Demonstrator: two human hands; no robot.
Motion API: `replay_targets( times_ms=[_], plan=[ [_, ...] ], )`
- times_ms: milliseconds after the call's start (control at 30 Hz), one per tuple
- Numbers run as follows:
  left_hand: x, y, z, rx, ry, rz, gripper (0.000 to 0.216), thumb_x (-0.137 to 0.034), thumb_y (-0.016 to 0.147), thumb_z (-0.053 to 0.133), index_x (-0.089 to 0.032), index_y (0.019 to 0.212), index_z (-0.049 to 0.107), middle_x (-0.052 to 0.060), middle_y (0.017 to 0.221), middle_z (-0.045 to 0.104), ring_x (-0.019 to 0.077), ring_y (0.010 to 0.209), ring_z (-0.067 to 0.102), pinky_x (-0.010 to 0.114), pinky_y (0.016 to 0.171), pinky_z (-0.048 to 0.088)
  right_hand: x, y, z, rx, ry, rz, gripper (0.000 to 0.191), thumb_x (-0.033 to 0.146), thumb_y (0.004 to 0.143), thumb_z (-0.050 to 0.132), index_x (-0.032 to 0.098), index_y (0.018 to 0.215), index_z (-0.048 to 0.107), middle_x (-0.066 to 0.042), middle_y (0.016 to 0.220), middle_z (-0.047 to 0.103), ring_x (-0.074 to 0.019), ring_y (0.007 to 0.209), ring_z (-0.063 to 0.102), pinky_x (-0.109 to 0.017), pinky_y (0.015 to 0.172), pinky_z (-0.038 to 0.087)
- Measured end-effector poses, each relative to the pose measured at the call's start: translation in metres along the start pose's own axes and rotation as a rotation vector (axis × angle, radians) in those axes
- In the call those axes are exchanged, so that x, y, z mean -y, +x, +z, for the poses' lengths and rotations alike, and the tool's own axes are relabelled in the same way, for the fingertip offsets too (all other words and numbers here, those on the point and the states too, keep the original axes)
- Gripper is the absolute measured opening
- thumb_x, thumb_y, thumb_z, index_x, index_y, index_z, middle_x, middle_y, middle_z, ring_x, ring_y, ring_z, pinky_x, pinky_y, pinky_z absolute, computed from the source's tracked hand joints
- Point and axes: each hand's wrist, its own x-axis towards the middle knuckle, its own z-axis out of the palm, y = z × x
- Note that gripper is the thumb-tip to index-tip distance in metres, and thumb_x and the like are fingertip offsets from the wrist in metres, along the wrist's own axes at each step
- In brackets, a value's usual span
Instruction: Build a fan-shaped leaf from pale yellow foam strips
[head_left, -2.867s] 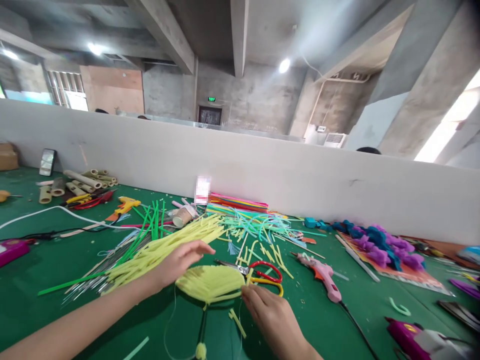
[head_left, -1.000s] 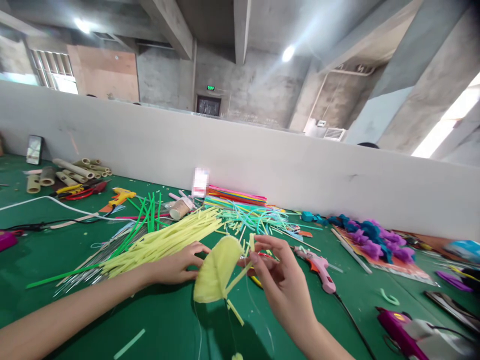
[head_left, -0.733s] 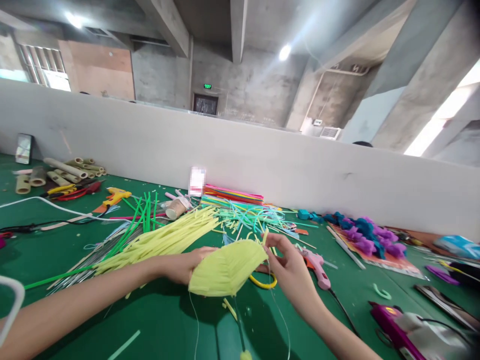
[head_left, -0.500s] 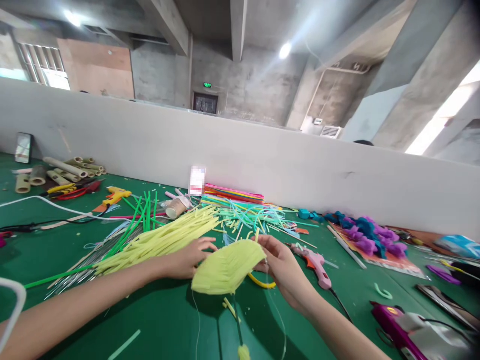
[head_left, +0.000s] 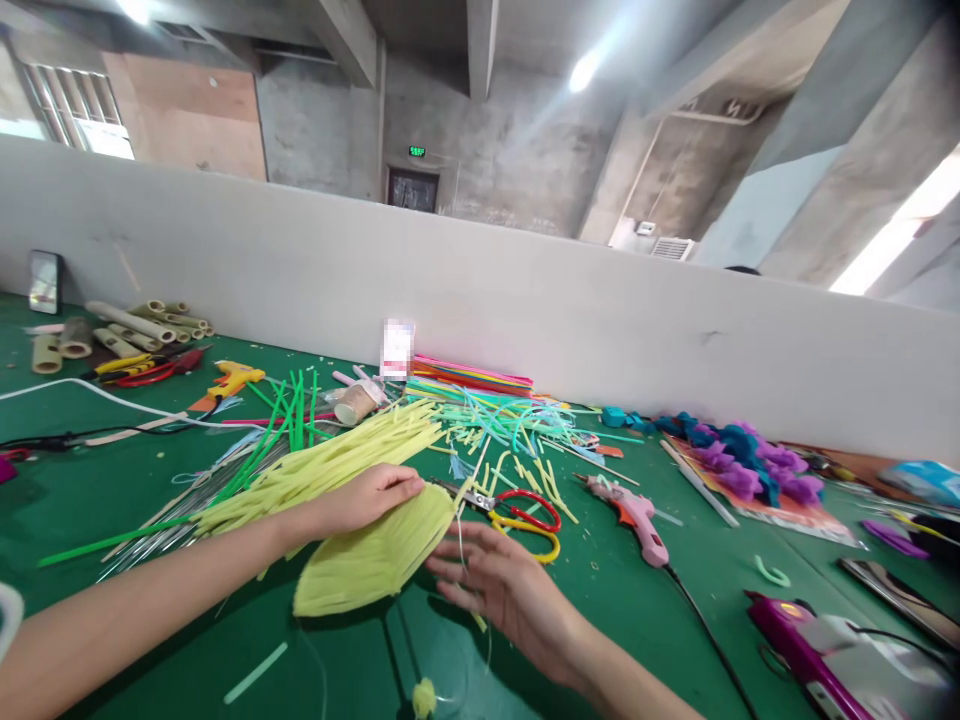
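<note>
Shifted leftward since a moment ago, the yellow leaf shape [head_left: 367, 562] is now below my left hand [head_left: 377, 497], which pinches its upper edge; just beside its right edge, my right hand [head_left: 501, 583] spreads loosely, nearer me than the scissors [head_left: 482, 499].

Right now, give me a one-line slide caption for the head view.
Left hand holds a yellow leaf-shaped piece, right hand open beside it, red-and-yellow scissors beyond on the green table.
</note>
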Motion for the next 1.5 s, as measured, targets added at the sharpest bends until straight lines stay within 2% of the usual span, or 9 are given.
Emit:
replay_targets(
  times_ms=[167, 333, 433, 533, 667, 800, 867, 1033, 1500],
  plan=[
    [0.024, -0.009, -0.005, -0.089, 0.050, -0.131, 0.040, -0.052, 0.092, 0.041, -0.018, 0.076, 0.056, 0.000, 0.071, 0.056, 0.0195, 0.070, 0.054, 0.028, 0.064, 0.040, -0.016, -0.003, -0.022, -0.096, -0.413, -0.167, 0.037, 0.043, 0.077, 0.073, 0.019, 0.103, 0.065, -0.012, 0.110, 0.070, -0.0235, 0.111, 0.063, -0.040, 0.101, 0.044],
    [0.021, -0.019, 0.008, -0.183, 0.103, -0.192, 0.033, -0.043, 0.094, 0.038, -0.018, 0.104, 0.058, 0.003, 0.083, 0.064, 0.0221, 0.077, 0.061, 0.034, 0.072, 0.048, 0.001, 0.013, -0.050, -0.260, -0.578, -0.263, 0.046, 0.058, 0.076, 0.067, 0.019, 0.100, 0.065, -0.011, 0.107, 0.070, -0.0256, 0.107, 0.066, -0.042, 0.097, 0.049],
    [0.002, -0.037, 0.028, -0.204, 0.286, -0.008, 0.034, -0.034, 0.098, 0.035, -0.021, 0.122, 0.055, 0.010, 0.120, 0.061, 0.0241, 0.106, 0.060, 0.038, 0.094, 0.047, 0.003, 0.016, -0.048, -0.253, -0.717, -0.302, 0.038, 0.052, 0.082, 0.062, 0.020, 0.103, 0.065, -0.009, 0.106, 0.070, -0.0239, 0.103, 0.067, -0.039, 0.092, 0.052],
    [-0.010, -0.055, 0.048, -0.110, 0.495, 0.173, 0.039, -0.033, 0.099, 0.034, -0.025, 0.133, 0.053, 0.008, 0.146, 0.047, 0.0269, 0.133, 0.044, 0.043, 0.111, 0.035, 0.003, 0.022, -0.035, -0.246, -0.893, -0.333, 0.035, 0.043, 0.083, 0.064, 0.021, 0.111, 0.064, -0.007, 0.109, 0.070, -0.0209, 0.093, 0.067, -0.034, 0.081, 0.054],
    [-0.004, -0.065, 0.060, 0.044, 0.571, 0.239, 0.058, -0.044, 0.099, 0.036, -0.022, 0.152, 0.025, 0.010, 0.157, 0.030, 0.0297, 0.142, 0.030, 0.048, 0.116, 0.029, 0.009, 0.042, -0.021, -0.223, -1.093, -0.337, 0.041, 0.035, 0.081, 0.066, 0.020, 0.119, 0.062, -0.005, 0.097, 0.071, -0.0153, 0.068, 0.063, -0.027, 0.061, 0.050],
    [0.000, -0.063, 0.056, 0.172, 0.558, 0.213, 0.061, -0.048, 0.099, 0.033, -0.026, 0.153, 0.016, 0.008, 0.159, 0.019, 0.0306, 0.144, 0.023, 0.051, 0.117, 0.025, 0.012, 0.063, -0.021, -0.186, -1.109, -0.336, 0.017, 0.032, 0.082, 0.062, 0.019, 0.086, 0.072, 0.000, 0.073, 0.068, -0.0142, 0.063, 0.060, -0.024, 0.059, 0.046],
    [-0.004, -0.061, 0.052, 0.224, 0.557, 0.206, 0.062, -0.049, 0.099, 0.031, -0.026, 0.153, 0.014, 0.008, 0.159, 0.015, 0.0310, 0.145, 0.020, 0.052, 0.118, 0.022, 0.011, 0.068, -0.023, -0.183, -1.096, -0.313, 0.018, 0.032, 0.082, 0.061, 0.018, 0.074, 0.069, 0.001, 0.066, 0.066, -0.0134, 0.059, 0.060, -0.023, 0.057, 0.046],
    [-0.013, -0.061, 0.046, 0.305, 0.548, 0.232, 0.066, -0.051, 0.098, 0.031, -0.026, 0.154, 0.005, 0.008, 0.159, 0.011, 0.0303, 0.146, 0.015, 0.052, 0.119, 0.014, 0.011, 0.066, -0.025, -0.209, -1.050, -0.230, 0.019, 0.030, 0.084, 0.057, 0.018, 0.073, 0.066, 0.004, 0.053, 0.059, -0.0123, 0.048, 0.059, -0.019, 0.045, 0.043],
    [-0.006, -0.064, 0.046, 0.229, 0.585, 0.356, 0.066, -0.047, 0.098, 0.039, -0.029, 0.154, 0.009, 0.006, 0.159, 0.015, 0.0285, 0.145, 0.020, 0.045, 0.120, 0.015, 0.012, 0.077, -0.026, -0.219, -1.116, -0.191, 0.017, 0.026, 0.084, 0.056, 0.020, 0.068, 0.059, 0.004, 0.052, 0.060, -0.0129, 0.046, 0.063, -0.019, 0.046, 0.044]
  ],
)
